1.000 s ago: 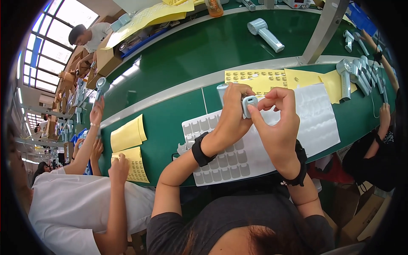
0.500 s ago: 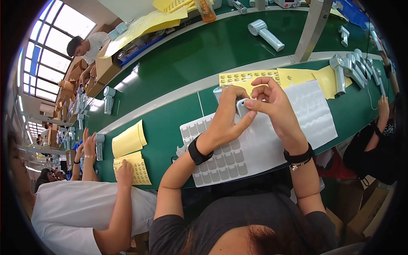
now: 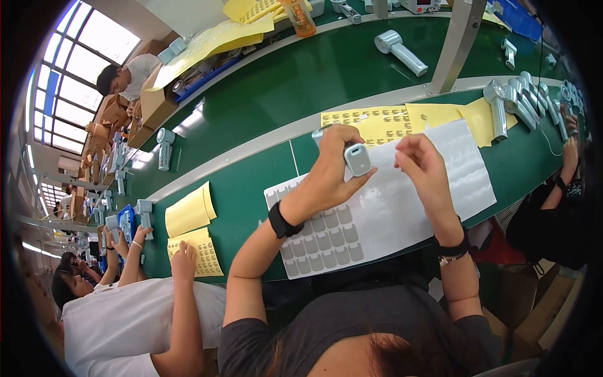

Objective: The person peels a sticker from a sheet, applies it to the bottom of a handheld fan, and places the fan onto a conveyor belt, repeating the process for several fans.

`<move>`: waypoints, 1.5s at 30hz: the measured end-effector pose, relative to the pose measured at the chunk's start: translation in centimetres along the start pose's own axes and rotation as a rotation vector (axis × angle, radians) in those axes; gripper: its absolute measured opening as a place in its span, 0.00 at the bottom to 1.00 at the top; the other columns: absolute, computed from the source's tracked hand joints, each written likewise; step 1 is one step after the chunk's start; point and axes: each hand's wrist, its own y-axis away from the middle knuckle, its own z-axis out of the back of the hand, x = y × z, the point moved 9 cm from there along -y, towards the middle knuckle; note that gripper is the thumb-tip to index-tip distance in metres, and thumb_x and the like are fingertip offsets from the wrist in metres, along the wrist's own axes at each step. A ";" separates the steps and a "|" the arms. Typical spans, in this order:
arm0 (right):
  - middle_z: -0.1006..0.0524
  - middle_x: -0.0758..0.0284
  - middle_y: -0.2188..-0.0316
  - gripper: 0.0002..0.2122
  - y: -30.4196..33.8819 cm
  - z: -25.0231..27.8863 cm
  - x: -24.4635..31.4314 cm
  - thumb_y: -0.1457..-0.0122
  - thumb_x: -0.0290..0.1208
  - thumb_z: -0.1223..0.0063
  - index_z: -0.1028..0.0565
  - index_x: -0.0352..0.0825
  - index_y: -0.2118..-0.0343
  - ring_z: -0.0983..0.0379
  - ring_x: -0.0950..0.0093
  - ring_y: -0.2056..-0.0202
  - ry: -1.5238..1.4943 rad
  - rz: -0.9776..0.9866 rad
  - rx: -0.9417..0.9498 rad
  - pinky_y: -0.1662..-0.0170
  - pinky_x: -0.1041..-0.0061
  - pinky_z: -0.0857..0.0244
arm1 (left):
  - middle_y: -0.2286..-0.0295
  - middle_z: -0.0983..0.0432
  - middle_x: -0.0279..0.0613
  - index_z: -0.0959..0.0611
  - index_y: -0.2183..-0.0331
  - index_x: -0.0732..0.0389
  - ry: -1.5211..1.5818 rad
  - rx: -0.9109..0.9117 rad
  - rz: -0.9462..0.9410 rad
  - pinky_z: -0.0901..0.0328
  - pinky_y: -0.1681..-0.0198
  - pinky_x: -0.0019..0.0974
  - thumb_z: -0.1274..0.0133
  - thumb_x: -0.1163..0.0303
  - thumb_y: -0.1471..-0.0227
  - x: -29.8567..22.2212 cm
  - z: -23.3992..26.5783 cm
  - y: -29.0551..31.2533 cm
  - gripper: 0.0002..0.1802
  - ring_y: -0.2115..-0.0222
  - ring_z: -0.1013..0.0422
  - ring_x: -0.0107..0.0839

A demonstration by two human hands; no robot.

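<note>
My left hand [image 3: 328, 168] is closed round a pale blue-grey handheld fan, its rounded base [image 3: 357, 161] facing me with a dark slot near its top. Part of the fan's head [image 3: 318, 135] shows beyond the wrist. To the right, apart from the fan, my right hand [image 3: 424, 164] has its thumb and fingers drawn together; whether something small sits between them I cannot make out. Both hands are above a white backing sheet [image 3: 433, 182], whose left part carries rows of grey rounded stickers [image 3: 323, 242]. Behind lies a yellow sheet [image 3: 383, 138] with small dark labels.
Several similar fans [image 3: 499, 110] stand at the right of the green table [image 3: 251, 157]; another fan [image 3: 402, 53] lies past the metal post [image 3: 457, 50]. At left, a co-worker's hand [image 3: 183, 261] rests on a yellow label sheet [image 3: 204, 254]. Another person's hand [image 3: 570, 154] is at the right edge.
My right hand has drawn away from the fan's base to the right. The left hand has turned the base more toward me. At left, the co-worker's other hand now grips a fan.
</note>
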 end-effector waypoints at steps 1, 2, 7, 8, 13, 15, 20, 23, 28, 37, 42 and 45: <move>0.29 0.73 0.72 0.05 0.9 0.8 0.3 0.40 0.26 0.48 0.29 0.34 0.63 0.34 0.82 0.68 0.193 0.069 -0.036 0.61 0.80 0.40 | 0.63 0.37 0.46 0.34 0.57 0.64 0.004 -0.002 0.005 0.43 0.54 0.39 0.38 0.67 0.54 0.0 0.4 -0.6 0.27 0.61 0.40 0.42; 0.29 0.73 0.72 0.05 1.8 1.2 0.0 0.40 0.26 0.48 0.29 0.34 0.63 0.34 0.82 0.68 0.197 0.062 -0.034 0.61 0.80 0.40 | 0.62 0.37 0.46 0.34 0.57 0.64 -0.054 0.029 -0.018 0.42 0.54 0.39 0.40 0.66 0.53 -0.3 0.9 -1.4 0.26 0.61 0.40 0.42; 0.28 0.67 0.69 0.04 5.2 2.4 -0.2 0.43 0.22 0.48 0.28 0.33 0.65 0.32 0.73 0.64 0.700 0.237 -0.210 0.59 0.74 0.39 | 0.64 0.36 0.46 0.32 0.60 0.63 -0.294 0.033 0.042 0.43 0.53 0.40 0.44 0.63 0.49 3.8 3.4 -5.6 0.20 0.62 0.39 0.42; 0.28 0.65 0.68 0.05 5.7 1.7 -0.6 0.44 0.22 0.48 0.28 0.33 0.65 0.32 0.71 0.63 0.820 0.317 -0.211 0.59 0.73 0.39 | 0.65 0.36 0.47 0.31 0.61 0.63 -0.427 0.059 -0.019 0.43 0.52 0.42 0.45 0.64 0.50 5.1 3.4 -6.7 0.18 0.61 0.39 0.43; 0.28 0.61 0.64 0.09 6.5 -1.5 0.2 0.48 0.20 0.48 0.26 0.34 0.63 0.33 0.63 0.61 0.955 0.426 -0.147 0.57 0.67 0.39 | 0.65 0.34 0.49 0.30 0.63 0.64 -0.857 0.243 -0.182 0.43 0.47 0.46 0.47 0.65 0.54 14.4 2.8 -8.6 0.18 0.56 0.37 0.47; 0.28 0.62 0.64 0.09 6.6 -4.7 0.4 0.49 0.21 0.47 0.25 0.34 0.64 0.33 0.63 0.61 0.922 0.480 -0.042 0.57 0.66 0.39 | 0.64 0.34 0.50 0.30 0.63 0.64 -0.909 0.376 -0.101 0.44 0.44 0.46 0.48 0.65 0.55 18.3 2.4 -7.9 0.18 0.54 0.37 0.47; 0.28 0.63 0.62 0.11 7.6 -8.9 -0.1 0.51 0.22 0.44 0.23 0.36 0.62 0.33 0.63 0.61 0.976 0.620 0.091 0.57 0.66 0.41 | 0.59 0.33 0.52 0.30 0.59 0.66 -0.747 0.212 -0.154 0.45 0.41 0.47 0.47 0.62 0.53 18.9 2.2 -7.4 0.22 0.52 0.37 0.49; 0.29 0.63 0.62 0.12 7.3 -9.1 -0.4 0.51 0.22 0.43 0.23 0.36 0.62 0.33 0.64 0.61 0.961 0.571 0.091 0.57 0.66 0.41 | 0.56 0.34 0.53 0.30 0.56 0.67 -0.616 -0.010 -0.172 0.44 0.42 0.47 0.45 0.58 0.52 18.0 4.5 -6.9 0.27 0.51 0.37 0.49; 0.29 0.63 0.62 0.12 6.8 -9.2 -0.4 0.51 0.22 0.42 0.22 0.35 0.61 0.32 0.64 0.61 0.874 0.440 0.131 0.57 0.66 0.40 | 0.53 0.33 0.55 0.30 0.52 0.70 -1.016 -0.288 0.202 0.43 0.45 0.47 0.41 0.51 0.53 23.7 16.0 -2.7 0.36 0.49 0.38 0.49; 0.29 0.63 0.61 0.10 7.5 -9.2 -0.2 0.51 0.23 0.41 0.23 0.35 0.64 0.33 0.64 0.60 0.936 0.627 0.059 0.56 0.67 0.40 | 0.45 0.40 0.59 0.36 0.44 0.71 -1.494 -0.512 1.480 0.50 0.42 0.59 0.48 0.60 0.52 28.5 33.9 17.3 0.38 0.42 0.46 0.52; 0.28 0.62 0.61 0.09 7.4 -9.1 0.0 0.51 0.23 0.41 0.23 0.34 0.65 0.33 0.64 0.59 0.882 0.562 0.092 0.56 0.67 0.40 | 0.44 0.40 0.59 0.38 0.43 0.72 -1.221 -0.582 1.609 0.47 0.42 0.58 0.48 0.62 0.49 28.7 35.4 19.4 0.37 0.40 0.47 0.53; 0.28 0.62 0.61 0.08 7.1 -9.3 0.4 0.51 0.23 0.41 0.23 0.34 0.66 0.32 0.63 0.60 0.844 0.565 0.059 0.56 0.67 0.40 | 0.47 0.38 0.57 0.36 0.44 0.71 -1.135 -0.667 1.662 0.42 0.46 0.57 0.49 0.61 0.48 28.8 36.4 21.6 0.34 0.44 0.40 0.52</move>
